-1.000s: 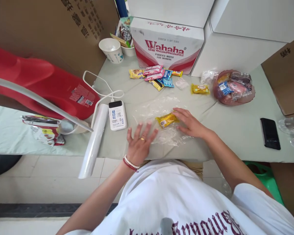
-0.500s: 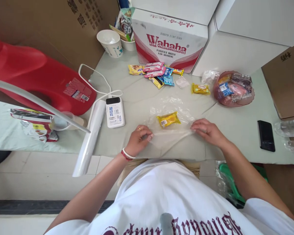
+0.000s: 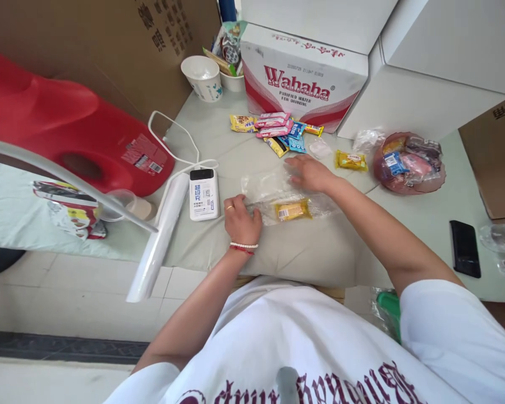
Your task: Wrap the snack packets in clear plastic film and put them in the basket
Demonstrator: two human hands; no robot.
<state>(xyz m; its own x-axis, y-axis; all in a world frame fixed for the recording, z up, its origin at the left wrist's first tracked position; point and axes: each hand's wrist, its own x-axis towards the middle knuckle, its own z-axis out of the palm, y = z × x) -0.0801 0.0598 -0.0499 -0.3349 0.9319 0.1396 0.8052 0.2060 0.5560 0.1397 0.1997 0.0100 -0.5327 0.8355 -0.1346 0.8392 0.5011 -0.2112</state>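
A small yellow packaged snack lies under a fold of clear plastic film on the table in front of me. At the film's left edge rests my left hand, palm down, thumb apart from the fingers, so it looks open. My right hand reaches past the snack to the far side of the film. Its fingers are stretched out and spread, near or touching the film's far edge; the contact is hard to make out.
Behind are a pile of snack packets, another yellow packet, a pink bowl of packets and a Wahaha carton. A power bank and film roll lie left; a phone lies right.
The film's near edge has been folded over the yellow snack. My right hand has let go of that edge and moved away and left; my left hand has opened and shifted slightly forward.
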